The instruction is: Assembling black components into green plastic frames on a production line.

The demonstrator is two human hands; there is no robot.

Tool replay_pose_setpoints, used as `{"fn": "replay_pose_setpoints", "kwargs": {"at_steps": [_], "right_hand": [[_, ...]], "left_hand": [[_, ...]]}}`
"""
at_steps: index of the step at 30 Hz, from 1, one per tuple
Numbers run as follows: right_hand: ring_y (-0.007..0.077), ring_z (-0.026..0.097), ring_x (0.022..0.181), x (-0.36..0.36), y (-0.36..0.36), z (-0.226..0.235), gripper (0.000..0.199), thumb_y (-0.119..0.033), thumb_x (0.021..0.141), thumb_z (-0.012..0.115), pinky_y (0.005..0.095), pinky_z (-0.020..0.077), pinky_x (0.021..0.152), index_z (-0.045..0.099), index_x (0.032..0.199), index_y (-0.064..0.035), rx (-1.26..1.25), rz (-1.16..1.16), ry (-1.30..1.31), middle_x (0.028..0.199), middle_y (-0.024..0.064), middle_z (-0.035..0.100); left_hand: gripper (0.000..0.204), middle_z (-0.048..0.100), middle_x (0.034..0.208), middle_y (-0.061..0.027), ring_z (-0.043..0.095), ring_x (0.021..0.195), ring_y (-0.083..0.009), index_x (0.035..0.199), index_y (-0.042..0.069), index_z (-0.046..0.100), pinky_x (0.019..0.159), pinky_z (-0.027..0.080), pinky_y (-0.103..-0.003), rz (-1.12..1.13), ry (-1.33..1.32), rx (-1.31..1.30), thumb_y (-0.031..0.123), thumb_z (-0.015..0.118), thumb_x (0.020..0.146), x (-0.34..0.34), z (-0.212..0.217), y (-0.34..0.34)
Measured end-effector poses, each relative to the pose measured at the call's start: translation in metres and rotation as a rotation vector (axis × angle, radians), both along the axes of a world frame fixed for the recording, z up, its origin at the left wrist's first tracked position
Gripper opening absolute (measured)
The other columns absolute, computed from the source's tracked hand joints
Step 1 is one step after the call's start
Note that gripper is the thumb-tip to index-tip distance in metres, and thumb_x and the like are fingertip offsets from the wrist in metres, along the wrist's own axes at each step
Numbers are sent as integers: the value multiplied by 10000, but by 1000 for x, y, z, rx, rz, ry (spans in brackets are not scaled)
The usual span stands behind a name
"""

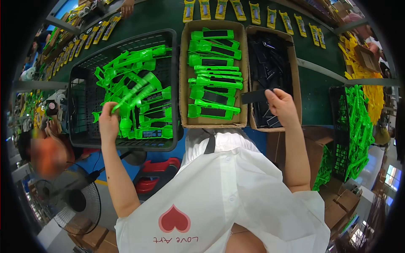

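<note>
Over the black plastic basket (162,143) at left, my left hand (109,122) pinches the end of a green plastic casing (137,93), which slants up to the right and is slightly blurred. More green casings (154,116) lie piled beneath it, several with dark panels in them. My right hand (282,107) grips a flat black strip (253,97) by its right end. That strip spans the edge between two cardboard boxes. Green casings with black panels (215,61) lie stacked in the middle box (184,84); loose black strips (268,59) fill the right box (296,76).
Rows of yellow packaged pieces (221,10) line the far side of the green table (312,63). A crate of green parts (337,135) stands at right. A fan (76,200) and a person in orange (50,156) are at lower left; another person's hand (127,7) shows at the top.
</note>
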State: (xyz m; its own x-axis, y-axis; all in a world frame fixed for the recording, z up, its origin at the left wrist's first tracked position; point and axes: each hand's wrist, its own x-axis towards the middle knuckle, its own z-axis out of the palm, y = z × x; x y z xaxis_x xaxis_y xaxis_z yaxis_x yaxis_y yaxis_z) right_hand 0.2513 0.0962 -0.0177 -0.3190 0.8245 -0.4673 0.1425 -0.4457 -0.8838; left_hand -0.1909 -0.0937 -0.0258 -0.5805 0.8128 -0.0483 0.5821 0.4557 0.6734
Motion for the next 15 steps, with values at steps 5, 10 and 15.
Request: {"fn": "replay_pose_setpoints", "kwargs": {"at_steps": [5, 10, 15], "right_hand": [[45, 473, 428, -42, -27, 16, 196, -161, 821, 577, 151, 347, 366, 515, 688, -31, -123, 136, 183, 619, 48, 579], [86, 539, 452, -58, -37, 31, 192, -156, 829, 558, 174, 363, 352, 493, 884, 16, -120, 316, 129, 645, 78, 597], [88, 529, 423, -59, -39, 33, 197, -179, 838, 546, 180, 348, 346, 504, 824, 12, -27, 383, -51, 602, 73, 584]], "left_hand": [[117, 573, 812, -54, 590, 680, -151, 901, 24, 496, 573, 494, -246, 128, -644, 341, 96, 550, 827, 60, 14, 28], [157, 573, 718, -31, 523, 583, -102, 931, -1, 564, 533, 434, -234, -184, -1010, 49, 109, 557, 818, 144, 8, 62], [179, 600, 764, -49, 560, 643, -103, 974, -3, 571, 566, 454, -220, -281, -1092, -94, 93, 551, 824, 156, 8, 69]]}}
